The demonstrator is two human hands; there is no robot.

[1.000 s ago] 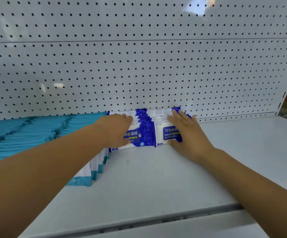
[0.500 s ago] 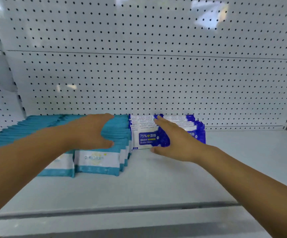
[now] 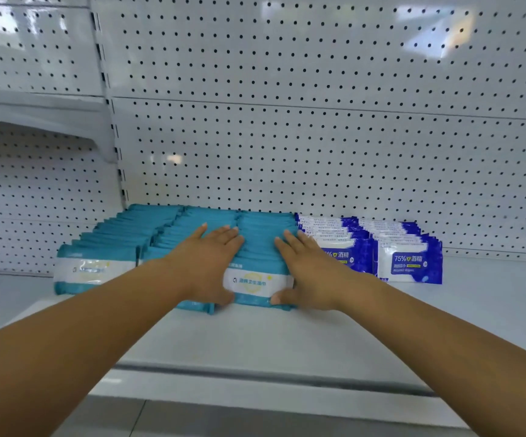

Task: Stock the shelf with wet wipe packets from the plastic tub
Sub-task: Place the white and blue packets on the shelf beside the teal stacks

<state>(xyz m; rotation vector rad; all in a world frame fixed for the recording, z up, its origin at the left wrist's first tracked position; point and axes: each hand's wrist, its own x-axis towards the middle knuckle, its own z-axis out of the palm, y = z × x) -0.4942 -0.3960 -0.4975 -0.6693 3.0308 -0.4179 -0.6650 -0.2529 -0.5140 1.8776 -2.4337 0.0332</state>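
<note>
Wet wipe packets (image 3: 257,280), teal row at frame centre: left hand (image 3: 206,263) and right hand (image 3: 310,274) flat against its sides, fingers straight, pressing inward, probably to square it. Other teal rows (image 3: 98,263) frame left, blue packets (image 3: 410,263) frame right, all standing on shelf (image 3: 255,339) against pegboard (image 3: 287,152). Tub unseen.

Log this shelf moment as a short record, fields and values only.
shelf: white, pegboard back
teal packets: three rows on edge, left part
blue packets: two rows, directly right of the teal
left hand: fingers straight, against left side of rightmost teal row
right hand: fingers straight, against its right side
tub: not in view
</note>
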